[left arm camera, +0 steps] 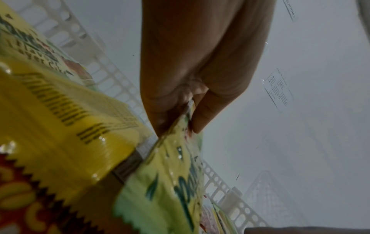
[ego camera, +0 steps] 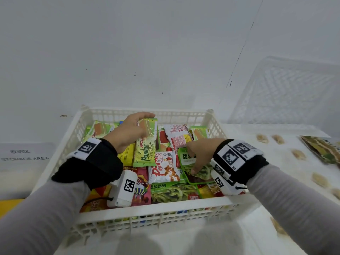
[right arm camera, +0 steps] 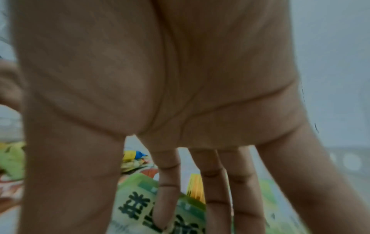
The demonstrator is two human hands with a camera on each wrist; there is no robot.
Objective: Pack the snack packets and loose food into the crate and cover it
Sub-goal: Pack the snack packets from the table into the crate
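A white slatted crate (ego camera: 184, 204) holds several snack packets lying flat. My left hand (ego camera: 131, 127) pinches the top edge of a green Pandan layer-cake packet (ego camera: 145, 153), which hangs down over the other packets. In the left wrist view the thumb and fingers of this left hand (left arm camera: 190, 71) close on the packet's edge (left arm camera: 176, 174). My right hand (ego camera: 200, 151) is spread over a green pouch with black characters (ego camera: 184, 158) at the crate's right side. The right wrist view shows its fingers (right arm camera: 218, 190) straight and resting on the pouch (right arm camera: 136, 210).
A clear slatted crate (ego camera: 285, 92) leans against the wall at the back right. Loose pale food pieces (ego camera: 299, 154) and one flat packet (ego camera: 323, 150) lie on the white table to the right. A "STORAGE AREA" sign (ego camera: 24, 155) lies at the left.
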